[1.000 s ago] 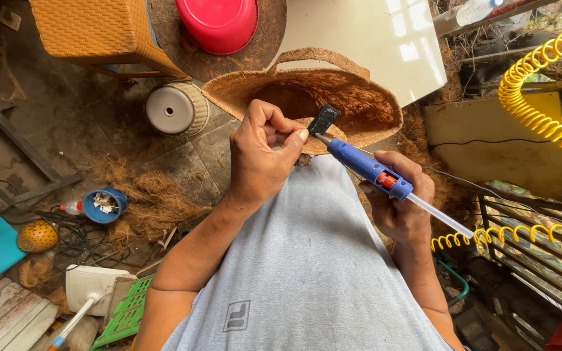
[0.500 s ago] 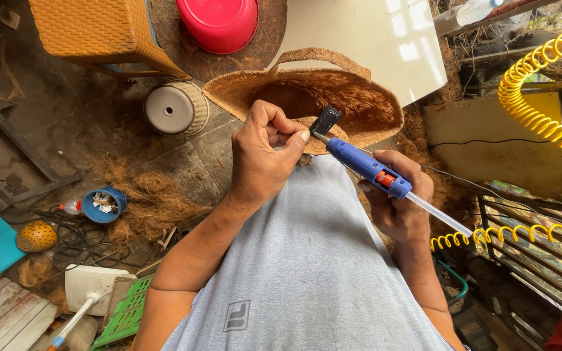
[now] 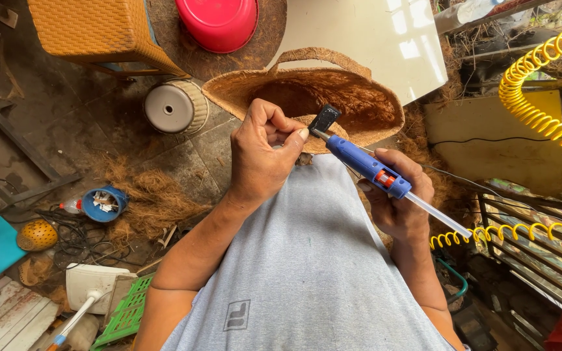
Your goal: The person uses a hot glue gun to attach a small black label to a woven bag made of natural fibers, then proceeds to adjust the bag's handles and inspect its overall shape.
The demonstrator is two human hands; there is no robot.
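Nearest me, my right hand (image 3: 401, 205) is clamped on the blue glue gun (image 3: 365, 168). Just beyond, my left hand (image 3: 261, 156) pinches something at its nozzle, over the coir basket (image 3: 359, 107). I judge hot glue could burn those fingertips.

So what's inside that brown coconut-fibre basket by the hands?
The brown coconut-fibre basket shows only its rough fibre lining. The left hand and blue glue gun cover its near rim.

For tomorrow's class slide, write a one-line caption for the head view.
Left hand pinches a small black piece at the blue glue gun in the right hand, above a coir basket.
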